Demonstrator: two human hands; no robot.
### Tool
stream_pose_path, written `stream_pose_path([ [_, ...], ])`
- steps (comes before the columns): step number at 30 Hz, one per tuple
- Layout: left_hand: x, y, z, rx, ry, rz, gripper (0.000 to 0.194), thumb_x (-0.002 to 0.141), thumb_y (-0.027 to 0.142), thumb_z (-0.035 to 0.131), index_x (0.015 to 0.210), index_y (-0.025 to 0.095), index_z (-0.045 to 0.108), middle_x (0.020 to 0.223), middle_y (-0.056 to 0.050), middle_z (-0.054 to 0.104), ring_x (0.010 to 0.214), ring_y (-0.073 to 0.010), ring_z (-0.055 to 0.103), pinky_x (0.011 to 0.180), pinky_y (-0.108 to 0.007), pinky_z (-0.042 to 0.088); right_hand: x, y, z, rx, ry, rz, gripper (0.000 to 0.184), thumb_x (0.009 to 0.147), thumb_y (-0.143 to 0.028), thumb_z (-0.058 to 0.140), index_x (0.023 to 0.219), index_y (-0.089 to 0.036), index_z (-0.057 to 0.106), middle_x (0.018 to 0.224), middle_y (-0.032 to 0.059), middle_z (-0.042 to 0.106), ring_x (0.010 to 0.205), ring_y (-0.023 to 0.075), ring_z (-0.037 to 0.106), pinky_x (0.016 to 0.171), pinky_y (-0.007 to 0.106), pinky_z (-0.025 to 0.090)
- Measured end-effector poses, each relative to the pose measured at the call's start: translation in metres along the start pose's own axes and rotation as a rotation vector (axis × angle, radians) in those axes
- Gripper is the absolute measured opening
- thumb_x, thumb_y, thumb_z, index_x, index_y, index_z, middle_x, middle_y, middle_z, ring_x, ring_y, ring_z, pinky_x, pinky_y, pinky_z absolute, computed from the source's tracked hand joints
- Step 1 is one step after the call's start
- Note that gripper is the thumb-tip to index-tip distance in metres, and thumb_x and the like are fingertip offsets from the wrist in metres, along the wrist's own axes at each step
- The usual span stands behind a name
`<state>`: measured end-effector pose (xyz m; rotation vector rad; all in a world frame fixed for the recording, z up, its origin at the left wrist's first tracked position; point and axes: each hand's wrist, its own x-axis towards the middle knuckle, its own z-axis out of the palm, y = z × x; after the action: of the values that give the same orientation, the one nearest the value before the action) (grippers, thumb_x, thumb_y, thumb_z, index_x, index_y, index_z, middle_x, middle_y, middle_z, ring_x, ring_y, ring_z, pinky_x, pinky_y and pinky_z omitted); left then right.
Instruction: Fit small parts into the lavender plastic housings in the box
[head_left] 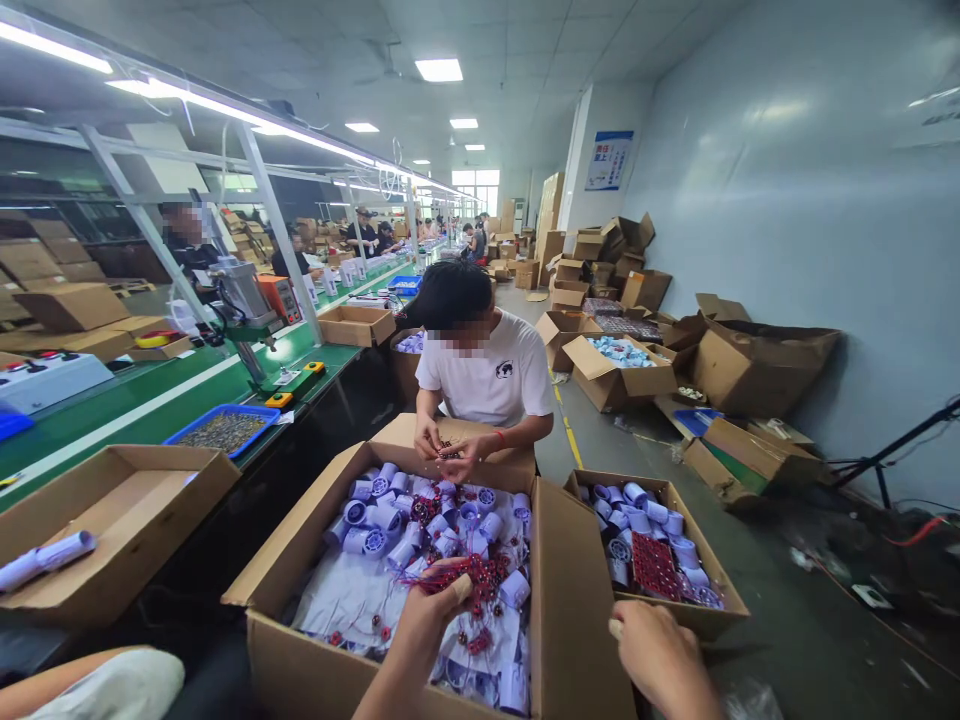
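Observation:
My left hand (431,605) is closed round a bundle of small red-wired parts (480,575), over a large open cardboard box (574,600). Pale purple plastic cups (386,517) fill much of that box, and loose wired parts lie among them on white sheeting (337,600). My right hand (660,650) is at the right, past the box flap, with its fingers curled in; whether anything is in them is hidden. Just beyond it stands a smaller box (724,605) with more purple cups and a dark red block of small parts (654,567).
Across the large box a person in a white shirt (487,370) handles small parts with both hands. A green conveyor bench (307,360) with a blue tray (225,430) runs along the left. An open carton (142,520) stands near left; cardboard boxes (622,370) crowd the right wall.

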<state>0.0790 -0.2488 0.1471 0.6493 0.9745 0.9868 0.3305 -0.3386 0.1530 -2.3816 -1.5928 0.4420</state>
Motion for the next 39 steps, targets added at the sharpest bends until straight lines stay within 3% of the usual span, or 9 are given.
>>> stream_pose_path([
  [2, -0.003, 0.001, 0.002, 0.016, -0.012, -0.013, 0.048, 0.039, 0.034, 0.088, 0.078, 0.014, 0.069, 0.068, -0.005, 0.071, 0.065, -0.0203, 0.065, 0.065, -0.032, 0.05, -0.004, 0.009, -0.01, -0.108, 0.014, 0.013, 0.024, 0.076, -0.019, 0.05, 0.08, -0.023, 0.073, 0.095, 0.0152, 0.073, 0.093, 0.0346, 0.065, 0.072, 0.042, 0.047],
  [4, -0.007, 0.001, 0.006, 0.032, -0.033, -0.011, 0.047, 0.04, 0.034, 0.088, 0.078, 0.014, 0.068, 0.068, -0.005, 0.07, 0.065, -0.0194, 0.065, 0.063, -0.03, 0.049, -0.007, -0.007, -0.014, -0.038, 0.033, -0.053, 0.027, 0.078, -0.02, 0.049, 0.091, -0.023, 0.073, 0.101, 0.0144, 0.072, 0.097, 0.032, 0.065, 0.079, 0.042, 0.046],
  [9, -0.009, -0.003, 0.016, 0.088, -0.196, -0.032, 0.049, 0.044, 0.042, 0.087, 0.078, 0.015, 0.065, 0.066, -0.002, 0.068, 0.06, -0.015, 0.06, 0.06, -0.028, 0.047, -0.003, -0.08, 0.002, 0.634, -0.071, -0.212, 0.04, 0.085, -0.041, 0.045, 0.111, -0.018, 0.066, 0.113, 0.0127, 0.069, 0.103, 0.0254, 0.064, 0.09, 0.035, 0.046],
  [12, -0.005, -0.004, 0.018, 0.11, -0.267, -0.054, 0.049, 0.045, 0.045, 0.086, 0.078, 0.017, 0.063, 0.067, -0.001, 0.066, 0.057, -0.0123, 0.058, 0.06, -0.027, 0.046, 0.0, -0.097, 0.022, 0.885, -0.145, -0.252, 0.05, 0.082, -0.053, 0.05, 0.111, -0.015, 0.065, 0.107, 0.0131, 0.07, 0.099, 0.0256, 0.065, 0.085, 0.034, 0.049],
  [14, -0.002, -0.002, 0.019, 0.151, -0.302, -0.053, 0.051, 0.043, 0.047, 0.086, 0.075, 0.016, 0.061, 0.064, 0.0, 0.065, 0.056, -0.0119, 0.057, 0.06, -0.026, 0.045, 0.002, -0.096, 0.035, 0.949, -0.11, -0.246, 0.049, 0.081, -0.056, 0.051, 0.104, -0.016, 0.066, 0.096, 0.0112, 0.072, 0.088, 0.0245, 0.067, 0.076, 0.032, 0.051],
  [20, 0.0, 0.01, 0.023, 0.396, -0.313, 0.06, 0.045, 0.054, 0.053, 0.077, 0.072, 0.015, 0.061, 0.052, 0.002, 0.058, 0.045, -0.0104, 0.049, 0.043, -0.021, 0.035, 0.005, -0.093, 0.051, 0.943, 0.088, -0.227, 0.037, 0.083, -0.05, 0.051, 0.095, -0.019, 0.069, 0.07, 0.0036, 0.071, 0.06, 0.0199, 0.064, 0.055, 0.028, 0.05],
  [26, 0.0, 0.009, 0.032, 0.409, -0.194, 0.167, 0.027, 0.062, 0.038, 0.072, 0.07, 0.015, 0.062, 0.051, 0.003, 0.054, 0.045, -0.0089, 0.045, 0.045, -0.021, 0.035, 0.008, -0.101, 0.062, 0.786, 0.265, -0.233, 0.034, 0.086, -0.043, 0.045, 0.094, -0.02, 0.07, 0.084, 0.0095, 0.074, 0.073, 0.0241, 0.069, 0.063, 0.03, 0.053],
  [33, 0.003, -0.001, 0.034, 0.402, -0.129, 0.235, 0.011, 0.063, 0.025, 0.065, 0.067, 0.015, 0.062, 0.052, 0.004, 0.053, 0.046, -0.0089, 0.042, 0.047, -0.021, 0.035, 0.012, -0.102, 0.075, 0.697, 0.319, -0.213, 0.036, 0.087, -0.039, 0.04, 0.097, -0.021, 0.069, 0.091, 0.0105, 0.074, 0.08, 0.0247, 0.07, 0.067, 0.031, 0.054],
  [39, 0.004, 0.001, 0.033, 0.449, -0.122, 0.203, 0.01, 0.064, 0.025, 0.062, 0.068, 0.016, 0.061, 0.048, 0.005, 0.051, 0.043, -0.0093, 0.044, 0.044, -0.021, 0.035, 0.014, -0.097, 0.072, 0.812, 0.218, -0.226, 0.035, 0.088, -0.044, 0.043, 0.096, -0.019, 0.066, 0.091, 0.0101, 0.074, 0.081, 0.0233, 0.069, 0.068, 0.03, 0.054],
])
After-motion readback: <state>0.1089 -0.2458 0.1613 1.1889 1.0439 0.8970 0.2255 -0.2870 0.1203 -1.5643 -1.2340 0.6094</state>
